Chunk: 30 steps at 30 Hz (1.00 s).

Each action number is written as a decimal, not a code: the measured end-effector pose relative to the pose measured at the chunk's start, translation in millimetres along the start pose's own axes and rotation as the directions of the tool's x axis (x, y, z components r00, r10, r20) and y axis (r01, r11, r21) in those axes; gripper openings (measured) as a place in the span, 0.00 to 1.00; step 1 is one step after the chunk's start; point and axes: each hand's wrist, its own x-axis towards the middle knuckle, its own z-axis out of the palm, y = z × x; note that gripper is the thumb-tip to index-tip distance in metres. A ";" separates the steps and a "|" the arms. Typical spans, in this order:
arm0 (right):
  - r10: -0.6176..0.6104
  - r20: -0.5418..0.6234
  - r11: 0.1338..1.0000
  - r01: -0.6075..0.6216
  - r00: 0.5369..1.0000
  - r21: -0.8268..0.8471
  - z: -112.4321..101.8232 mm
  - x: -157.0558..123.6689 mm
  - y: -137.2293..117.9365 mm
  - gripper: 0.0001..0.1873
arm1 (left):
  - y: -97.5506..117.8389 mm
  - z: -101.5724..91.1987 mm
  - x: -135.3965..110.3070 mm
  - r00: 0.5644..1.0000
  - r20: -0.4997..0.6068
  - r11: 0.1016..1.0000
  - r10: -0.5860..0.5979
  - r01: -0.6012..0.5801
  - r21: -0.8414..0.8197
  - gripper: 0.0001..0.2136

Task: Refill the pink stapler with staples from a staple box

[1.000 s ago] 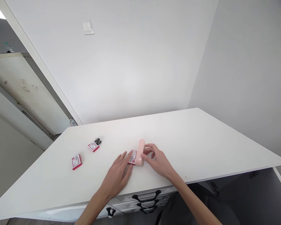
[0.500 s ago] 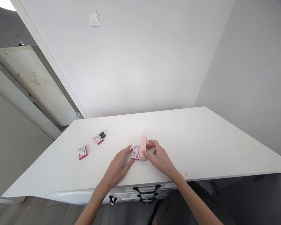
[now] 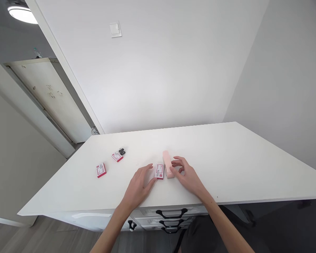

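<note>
A pale pink stapler (image 3: 167, 163) lies on the white table (image 3: 226, 165). My right hand (image 3: 187, 175) rests at its right side, fingers curled against it. A small red-and-white box (image 3: 159, 171) lies just left of the stapler. My left hand (image 3: 140, 185) lies flat on the table with fingers stretched out, fingertips touching that box. Two more small red-and-white boxes (image 3: 101, 170) (image 3: 117, 156) lie further left, the farther one beside a small black clip (image 3: 122, 151).
Drawers with black handles (image 3: 171, 213) sit under the table's front edge. White walls meet in a corner behind the table. A light switch (image 3: 115, 29) is on the wall. A doorway and a cupboard (image 3: 55, 102) stand at the left.
The view has shifted, with the table contents sliding right in frame. The box now lies slightly apart from the stapler. Both hands stay at the box and stapler.
</note>
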 end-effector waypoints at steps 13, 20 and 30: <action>0.048 0.007 0.998 -0.048 0.999 -0.031 -0.5 -2.7 2.0 0.22 | -109.6 -91.1 -38.1 0.911 -0.382 0.840 -0.154 0.324 0.435 0.27; 0.053 -0.007 0.999 -0.053 0.999 0.006 -0.4 -1.7 2.6 0.23 | -141.2 -97.0 -34.2 0.878 -0.257 0.836 -0.403 0.467 0.288 0.32; 0.052 0.000 0.998 -0.052 0.999 -0.016 0.9 -2.0 1.4 0.21 | -108.1 -97.1 -43.8 0.907 -0.213 0.923 -0.362 0.382 0.056 0.35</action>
